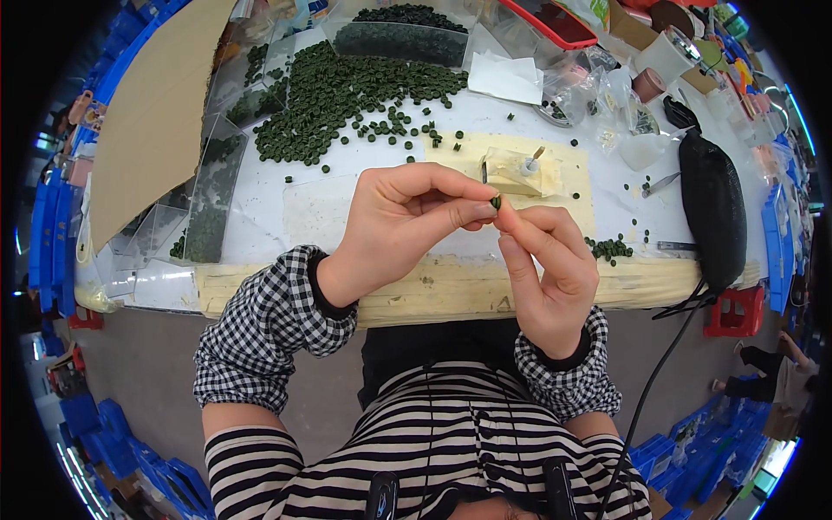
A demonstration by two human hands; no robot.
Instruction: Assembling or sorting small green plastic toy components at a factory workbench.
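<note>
Here the left hand (394, 227) and right hand (544, 260) pinch one small green ring (496, 202) between fingertips above the counter (286, 186), seemingly inspecting it; steady turning seems needed.

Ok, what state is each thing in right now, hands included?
Small dark green ring: pinched between the fingertips of both hands, above the table.
Left hand: closed on the ring.
Right hand: closed on the ring.
Heap of dark green rings: loose, spread on the white tabletop.
Clear plastic bag of rings: lying flat.
</note>
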